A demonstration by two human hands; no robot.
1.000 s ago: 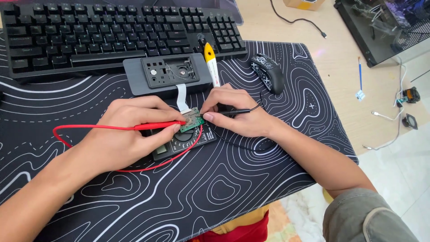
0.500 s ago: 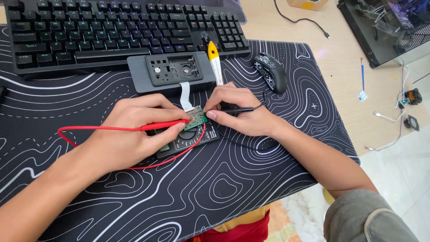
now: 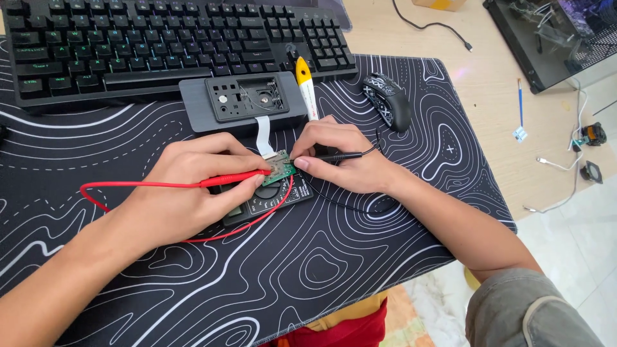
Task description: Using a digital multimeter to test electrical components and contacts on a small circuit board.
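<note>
On the worktop mat: left hand grasping 1 red probe, right hand grasping 1 black probe, both tips on 1 green circuit board above 1 multimeter; beyond, grey housing, keyboard.

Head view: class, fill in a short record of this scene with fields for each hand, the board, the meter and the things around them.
left hand: holds red probe, tip on the board
right hand: holds black probe, tip at the board
board: small green circuit board, white ribbon cable above it
meter: black multimeter, partly under the left hand
surface: black desk mat with white lines
nearby: keyboard, mouse
</note>
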